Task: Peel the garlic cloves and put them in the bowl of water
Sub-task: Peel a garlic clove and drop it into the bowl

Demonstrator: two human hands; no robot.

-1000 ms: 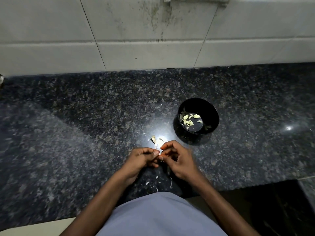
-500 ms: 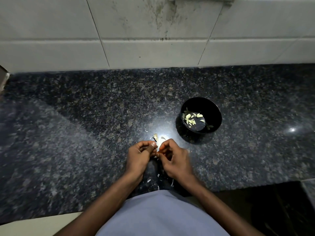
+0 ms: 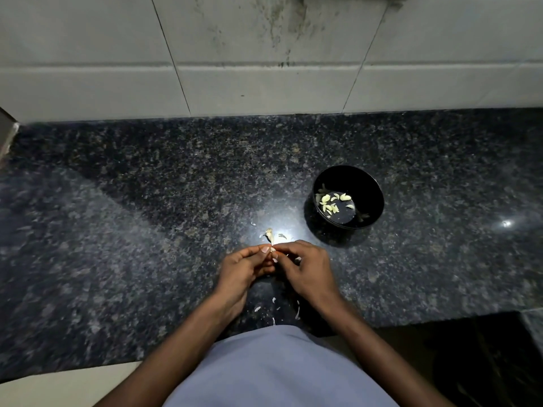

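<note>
granite counter: both hands, l & r, pinching prob. a garlic clove; bowl nearby.

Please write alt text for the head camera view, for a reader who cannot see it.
Both hands, left hand and right hand, pinch a garlic clove above a dark granite counter. To the right, a black bowl holds peeled cloves.

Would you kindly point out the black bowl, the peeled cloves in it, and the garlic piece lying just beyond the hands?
black bowl (image 3: 370, 183): head view, inner far wall.
peeled cloves (image 3: 325, 198): head view, one large clove.
garlic piece (image 3: 269, 235): head view, its middle.
</note>
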